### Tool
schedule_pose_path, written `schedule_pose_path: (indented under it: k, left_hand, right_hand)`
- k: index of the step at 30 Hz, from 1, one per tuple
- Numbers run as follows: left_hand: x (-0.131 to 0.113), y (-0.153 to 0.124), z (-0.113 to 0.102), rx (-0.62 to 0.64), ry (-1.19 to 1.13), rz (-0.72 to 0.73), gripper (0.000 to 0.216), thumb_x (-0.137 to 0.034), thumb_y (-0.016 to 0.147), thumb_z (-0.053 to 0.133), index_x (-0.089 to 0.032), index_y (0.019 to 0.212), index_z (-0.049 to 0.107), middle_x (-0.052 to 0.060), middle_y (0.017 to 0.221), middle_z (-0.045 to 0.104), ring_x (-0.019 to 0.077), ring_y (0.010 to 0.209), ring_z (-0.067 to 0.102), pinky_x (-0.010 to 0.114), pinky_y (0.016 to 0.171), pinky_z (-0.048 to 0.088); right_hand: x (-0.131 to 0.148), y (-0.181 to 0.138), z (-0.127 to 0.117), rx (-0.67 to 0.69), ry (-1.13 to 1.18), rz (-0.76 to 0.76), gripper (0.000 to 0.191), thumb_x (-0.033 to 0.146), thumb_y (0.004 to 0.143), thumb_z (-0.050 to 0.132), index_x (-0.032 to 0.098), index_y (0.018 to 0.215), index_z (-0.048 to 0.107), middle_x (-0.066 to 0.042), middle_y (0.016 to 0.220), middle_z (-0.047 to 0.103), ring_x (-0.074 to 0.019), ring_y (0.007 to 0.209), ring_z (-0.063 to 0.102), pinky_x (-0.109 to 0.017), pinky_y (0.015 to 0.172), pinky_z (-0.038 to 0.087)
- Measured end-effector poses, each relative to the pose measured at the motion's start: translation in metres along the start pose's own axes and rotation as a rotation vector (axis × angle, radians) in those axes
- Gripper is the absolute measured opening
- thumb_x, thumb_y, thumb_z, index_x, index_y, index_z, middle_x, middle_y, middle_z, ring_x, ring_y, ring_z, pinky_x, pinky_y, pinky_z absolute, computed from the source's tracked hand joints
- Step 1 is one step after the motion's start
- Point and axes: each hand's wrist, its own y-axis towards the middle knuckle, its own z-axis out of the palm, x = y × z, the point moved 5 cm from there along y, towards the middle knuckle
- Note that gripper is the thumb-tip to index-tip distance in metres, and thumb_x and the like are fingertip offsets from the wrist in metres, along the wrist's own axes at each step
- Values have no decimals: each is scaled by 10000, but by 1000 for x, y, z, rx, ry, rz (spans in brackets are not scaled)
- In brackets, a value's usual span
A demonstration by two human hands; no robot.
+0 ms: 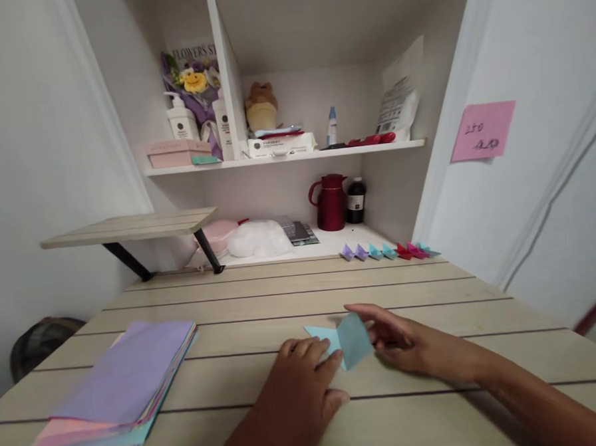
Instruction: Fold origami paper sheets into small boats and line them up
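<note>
A sheet of light blue paper, partly folded, lies on the pale wooden bench close to the person, between the two hands, with a pointed part flat to the left and a squarish flap raised on the right. The left hand rests palm down from the near side, its grip not closed round anything, the fingers laid over the flat part of the paper and the thumb out to the side on the bench. The right hand comes in from the right with its fingers loosely bent at the far side and right edge of the raised flap; whether its grip pinches the flap or only touches it, I cannot tell, as that spot is blurred. To the left, well apart from the hands, a loose stack of coloured sheets lies with a purple one on top and pink and blue edges showing underneath. Along the far edge of the bench, towards the right, stands a row of small folded paper pieces: purple, light blue, red, magenta and a bluish one at the end. Behind them, a dark red jug stands just beside a dark bottle, and a pink note is on the wall at right
</note>
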Motion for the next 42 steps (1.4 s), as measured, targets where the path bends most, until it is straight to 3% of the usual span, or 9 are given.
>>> schedule_pose_path:
  k: [5, 7, 10, 18, 27, 32, 34, 37, 42]
  left_hand:
    - [2, 0, -2, 77, -18, -11, 434, -450, 911, 508, -321, 1326, 510, 59, 1351, 543, 268, 1220, 459, 467, 1027, 345]
    - [2, 1, -2, 96, -13, -10, 430, -444, 907, 517, -319, 1318, 520, 66, 1316, 563, 272, 1184, 476, 473, 1011, 351]
    - [1, 1, -2, 103, 19, 2, 450, -456, 884, 552, -316, 1311, 529, 65, 1243, 596, 273, 1125, 495, 472, 984, 364]
    - [-2, 2, 0, 109, 29, 4, 438, -425, 870, 587, -312, 1291, 536, 47, 1174, 599, 258, 1075, 483, 448, 967, 372]
    - [-5, 3, 3, 65, 64, 1, 307, -350, 901, 551, -266, 1194, 584, 49, 1091, 591, 235, 1009, 491, 425, 940, 394]
    - [-5, 6, 4, 35, 83, 4, 524, -289, 902, 543, -249, 1400, 384, 61, 1113, 585, 241, 986, 483, 435, 919, 404]
    - [-7, 7, 4, 57, 109, 23, 475, -268, 921, 497, -302, 1386, 408, 56, 1068, 594, 240, 951, 494, 429, 876, 419]
    - [-9, 8, 3, 92, 165, 29, 356, -262, 945, 426, -329, 1275, 540, 69, 1016, 607, 250, 924, 513, 428, 833, 428]
    - [-10, 9, 1, 105, 190, 13, 349, -255, 952, 395, -314, 1249, 569, 91, 1060, 617, 277, 993, 524, 467, 867, 419]
  right_hand:
    - [5, 10, 2, -191, -444, -187, 442, 171, 849, 540, 320, 1261, 597, -88, 1283, 508, -246, 1172, 492, -400, 993, 410]
    - [4, 10, 1, -203, -498, -204, 275, 193, 848, 559, 300, 1042, 723, -72, 1351, 465, -259, 1184, 488, -397, 976, 427]
    - [2, 7, -2, -180, -500, -224, 157, 243, 843, 604, 270, 835, 758, -54, 1366, 473, -279, 1224, 473, -414, 1003, 403]
    - [-13, 15, -7, -230, -506, -91, 106, 374, 822, 666, 271, 821, 690, -40, 1108, 670, -267, 1073, 568, -438, 964, 384]
    - [-19, 28, -2, -354, -550, -4, 229, 440, 798, 666, 248, 696, 596, -32, 966, 686, -250, 937, 572, -414, 866, 401]
    - [-22, 33, 1, -376, -649, 37, 210, 419, 769, 700, 248, 716, 591, -24, 933, 667, -244, 916, 570, -403, 861, 387]
    - [-24, 33, 0, -400, -679, 63, 209, 420, 750, 713, 246, 730, 599, -24, 921, 654, -241, 906, 570, -395, 847, 387]
    - [-28, 32, -10, -471, -720, 115, 216, 437, 733, 716, 259, 823, 634, -30, 950, 639, -242, 895, 578, -401, 829, 387]
    - [-35, 13, -48, -729, -729, 179, 186, 320, 791, 612, 260, 964, 646, -55, 1053, 612, -259, 944, 589, -459, 871, 379]
